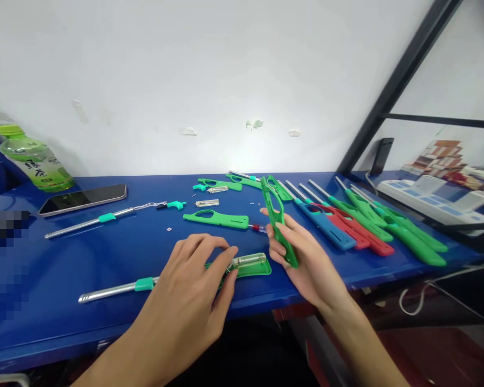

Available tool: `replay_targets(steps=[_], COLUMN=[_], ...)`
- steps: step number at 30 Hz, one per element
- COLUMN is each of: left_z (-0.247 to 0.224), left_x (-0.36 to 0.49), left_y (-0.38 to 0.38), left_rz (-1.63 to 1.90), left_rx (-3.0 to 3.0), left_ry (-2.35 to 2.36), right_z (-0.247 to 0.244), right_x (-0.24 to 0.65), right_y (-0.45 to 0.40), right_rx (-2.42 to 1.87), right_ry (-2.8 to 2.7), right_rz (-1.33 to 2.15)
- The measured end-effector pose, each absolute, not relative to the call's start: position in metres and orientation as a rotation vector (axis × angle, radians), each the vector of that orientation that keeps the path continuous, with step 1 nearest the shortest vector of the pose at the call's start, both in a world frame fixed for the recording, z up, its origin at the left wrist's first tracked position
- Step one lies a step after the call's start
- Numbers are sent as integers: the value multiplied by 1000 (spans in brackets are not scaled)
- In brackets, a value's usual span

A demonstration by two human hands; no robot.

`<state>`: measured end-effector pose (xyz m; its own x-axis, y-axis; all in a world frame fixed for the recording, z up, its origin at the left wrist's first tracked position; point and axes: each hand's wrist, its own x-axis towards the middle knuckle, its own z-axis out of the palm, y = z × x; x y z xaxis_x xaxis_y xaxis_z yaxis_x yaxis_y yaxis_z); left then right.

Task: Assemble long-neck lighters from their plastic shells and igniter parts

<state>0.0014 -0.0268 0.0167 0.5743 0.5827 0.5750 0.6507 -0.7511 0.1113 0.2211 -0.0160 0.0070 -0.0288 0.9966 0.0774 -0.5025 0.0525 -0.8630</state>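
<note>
Two hands at work on our blue tabletop – both busy. Our right hand has its fingers and thumb closed around a long green plastic half-shell, held upright with a slight tilt, loop end up, just above the table's front edge. Our left hand has thumb and index finger drawn close together at the left end of a clear plastic tank; we can't tell if they're pinching it tight or just touching. That tank sits over a second green half-shell lying on the table, and a silver metal tube with a teal collar sticks out left from behind the hand.

Farther back we've got a third green half-shell, with a red-and-clear handle by its right end. Off right, blue, red and green long-necked lighters lie in a slanted row – a black phone is over left.
</note>
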Motion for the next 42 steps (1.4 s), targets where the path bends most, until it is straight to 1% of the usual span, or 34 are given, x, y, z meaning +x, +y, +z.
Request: replay_targets(steps=[4, 10, 12, 15, 19, 32, 42], left_z=[14, 12, 12, 9, 7, 4, 7], left_x=[2, 5, 4, 2, 2, -1, 0], left_y=[-27, -23, -22, -21, -22, -19, -18], left_rz=[-901, -897, -889, -879, -878, -893, -890], left_rx=[-2733, -2779, -2798, -2806, -2795, -2814, -2838], left_ry=[-1074, -1088, -1080, -1069, -1058, -1158, -1148], right_z=[4, 5, 8, 12, 13, 8, 5], right_x=[221, 237, 241, 240, 235, 235, 234], right_y=[-18, -19, -20, -22, -22, -21, -25], right_rx=[-835, -1112, -1204, -1295, -1297, -1306, -1354], right_ry=[-992, -1325, -1470, -1626, -1739, -1730, -1756], right_rz=[1321, 905, 833, 818, 824, 823, 689])
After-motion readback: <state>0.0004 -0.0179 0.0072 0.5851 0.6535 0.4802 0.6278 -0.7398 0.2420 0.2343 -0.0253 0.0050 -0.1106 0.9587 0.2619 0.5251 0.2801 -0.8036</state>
